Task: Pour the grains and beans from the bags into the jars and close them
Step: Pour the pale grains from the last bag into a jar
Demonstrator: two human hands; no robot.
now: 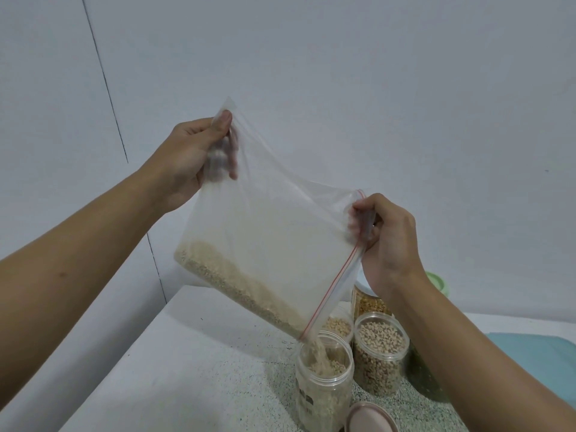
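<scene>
A clear zip bag with a red seal strip hangs tilted above the counter. My left hand pinches its upper closed corner. My right hand grips the mouth edge by the red strip. Pale grain lies along the bag's lower edge and streams out of the low corner into an open clear jar, which is partly filled.
Behind the open jar stand a jar of round beans, a jar of pale beans and a taller jar. A pink lid lies at the front. A green lid and a teal mat are to the right. Speckled counter.
</scene>
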